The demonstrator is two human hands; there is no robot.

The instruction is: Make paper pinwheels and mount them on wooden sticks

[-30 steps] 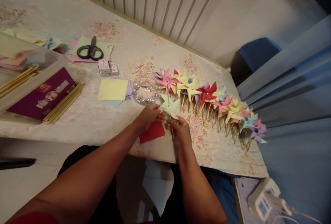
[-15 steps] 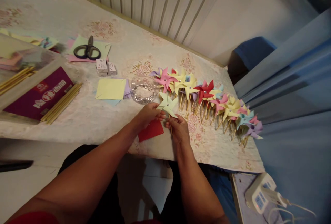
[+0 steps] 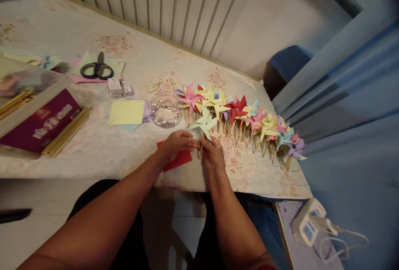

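Now a pale green pinwheel [image 3: 204, 123] is held by the closed fingers of the left hand [image 3: 178, 142] and right hand [image 3: 213, 154]; finished pinwheels [image 3: 246, 114] are lined at two o'clock.

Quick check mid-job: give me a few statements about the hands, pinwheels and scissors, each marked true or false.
1. The left hand and right hand both hold the pale green pinwheel. True.
2. The scissors are in the right hand. False: they lie on coloured papers, far left.
3. A red paper lies under the left hand. True.
4. The finished pinwheels stand in a jar. False: they lie in a row on the table.
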